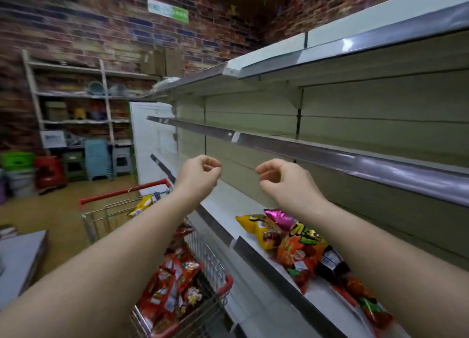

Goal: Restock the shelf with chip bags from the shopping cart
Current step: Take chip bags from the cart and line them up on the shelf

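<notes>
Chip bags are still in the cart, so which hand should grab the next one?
Probably the left hand. It holds nothing, and its arm passes right above the red chip bags in the shopping cart. The right hand, also holding nothing, is over the shelf, farther from the cart.

The far storage rack (76,104) at upper left is blurred, and the cart (182,274) is cut off by the bottom edge.

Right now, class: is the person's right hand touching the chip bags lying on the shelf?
Apart. The head view shows the right hand raised, fingers loosely curled and holding nothing, with bare shelf visible between it and the chip bags lower down.
</notes>
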Demonstrator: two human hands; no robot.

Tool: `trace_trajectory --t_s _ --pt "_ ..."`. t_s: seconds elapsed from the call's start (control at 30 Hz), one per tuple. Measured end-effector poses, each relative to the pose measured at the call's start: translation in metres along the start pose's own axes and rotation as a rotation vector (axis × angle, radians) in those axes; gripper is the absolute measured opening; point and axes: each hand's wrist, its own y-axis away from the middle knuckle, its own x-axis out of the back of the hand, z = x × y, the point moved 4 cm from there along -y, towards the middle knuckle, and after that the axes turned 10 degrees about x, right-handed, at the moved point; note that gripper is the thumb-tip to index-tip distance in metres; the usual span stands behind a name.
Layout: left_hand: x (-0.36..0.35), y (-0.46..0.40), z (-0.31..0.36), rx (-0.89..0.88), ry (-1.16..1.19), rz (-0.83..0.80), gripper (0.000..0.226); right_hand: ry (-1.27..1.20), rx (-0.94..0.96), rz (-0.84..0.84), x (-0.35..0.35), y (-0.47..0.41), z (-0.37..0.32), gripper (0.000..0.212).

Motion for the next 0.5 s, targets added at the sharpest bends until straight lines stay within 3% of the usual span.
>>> trace_trajectory --t_s 0.5 --pt "0.084 -0.145 -0.217 0.418 -0.046 0.002 0.011 -0.178 -0.177 -0.273 -0.261 -0.125 0.052 0.023"
